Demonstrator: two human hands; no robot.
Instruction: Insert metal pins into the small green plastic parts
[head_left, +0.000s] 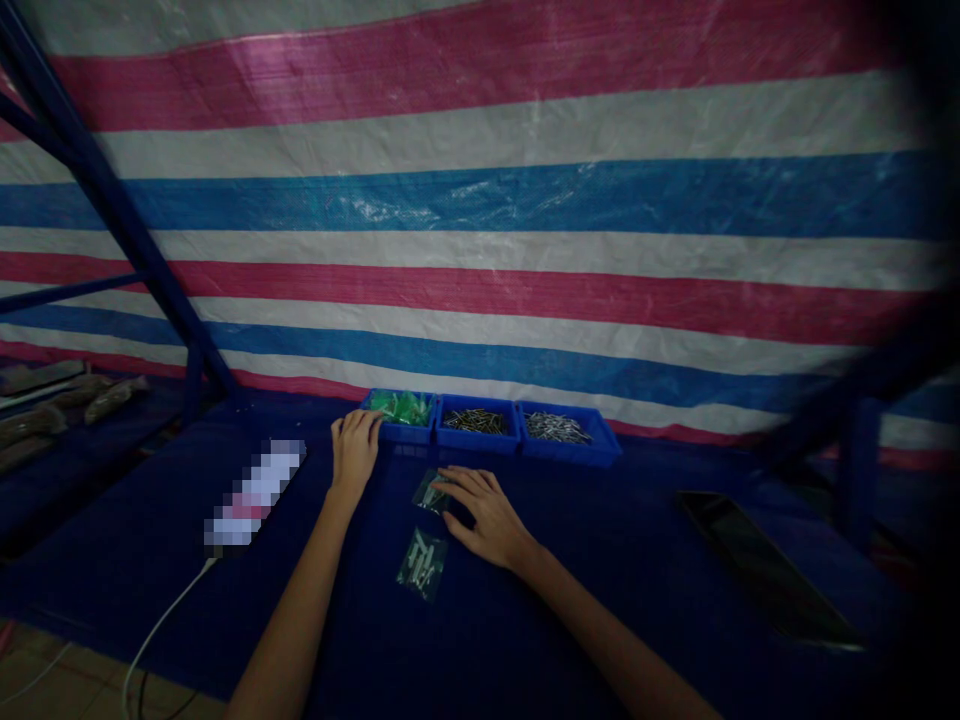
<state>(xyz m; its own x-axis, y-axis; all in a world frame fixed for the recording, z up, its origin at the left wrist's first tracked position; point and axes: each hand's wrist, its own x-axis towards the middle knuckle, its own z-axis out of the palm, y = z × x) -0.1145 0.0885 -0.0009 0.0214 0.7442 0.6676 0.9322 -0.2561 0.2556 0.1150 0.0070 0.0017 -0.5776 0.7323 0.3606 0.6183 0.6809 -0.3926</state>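
My left hand [355,447] is at the near left corner of a blue bin holding green plastic pieces [405,407]. Its fingers lie stretched over the rim, and I see nothing held in them. My right hand [486,512] has its fingers apart, their tips over the edge of a small clear plastic bag [430,492] lying on the blue table. Just nearer to me lies a second clear bag [421,565] with several pale, slim pieces inside.
Alongside stand a blue bin of brass-coloured screws [474,422] and one of silvery screws [556,428]. A lit phone [259,497] with a white cable lies left; a dark tablet-like slab [769,570] lies right. Behind hangs a striped sheet [487,200] between blue frame posts.
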